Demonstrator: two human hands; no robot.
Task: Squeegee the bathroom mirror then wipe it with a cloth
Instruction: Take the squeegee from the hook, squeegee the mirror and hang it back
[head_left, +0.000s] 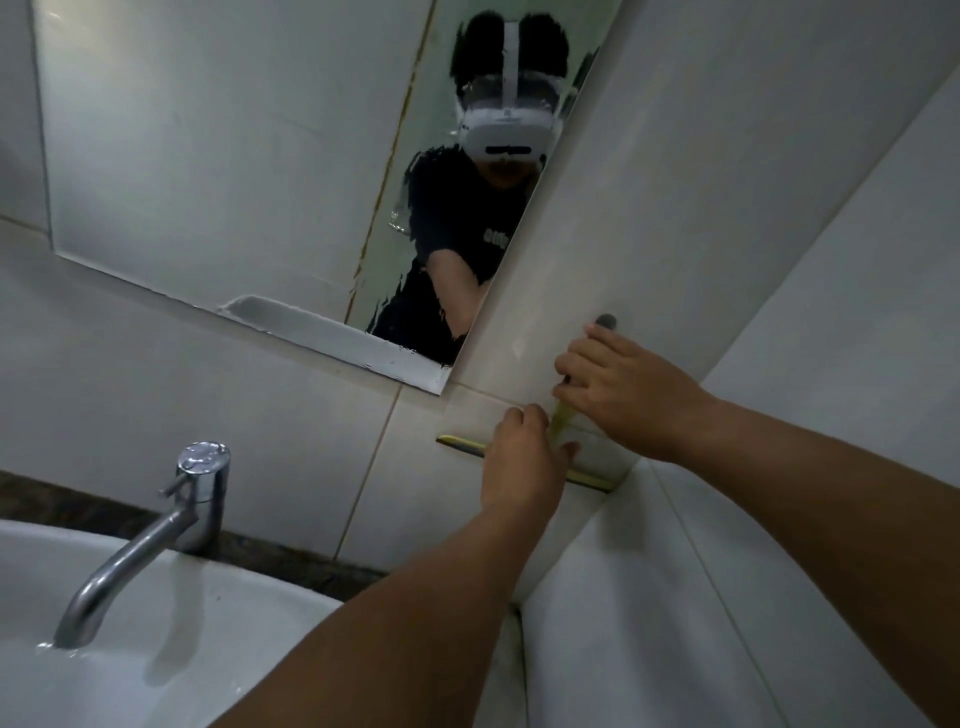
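- Squeegee (558, 431) is sitting low on the tiled wall (649, 182), right of and below the mirror's bottom corner, tucked near where that wall meets the side wall. It's yellowish, with the blade running roughly level and the handle going up from the middle.
- Both hands are sitting on it at the same time, so my guess is the person is hanging it on or taking it off that dark peg (606, 321) just above, though I can't tell which.
- Left hand (527, 457) is covering the middle of the blade, fingers curled over it, looking like it's steadying the bar against the tile. How tight the grip is, I can't tell from this angle.
- Right hand (618, 389) is sitting higher, fingers bent around the handle's upper part, with 1 finger reaching up toward the peg. The handle top is hidden under that hand.
- Mirror (249, 171) is showing wet smears and streaks, mostly along the bottom edge and across the reflection of the person wearing a headset, so I'd say it's still needing work.
- Tap (171, 514) and white basin (218, 649) are sitting lower left, well apart from both hands. No cloth is showing anywhere.
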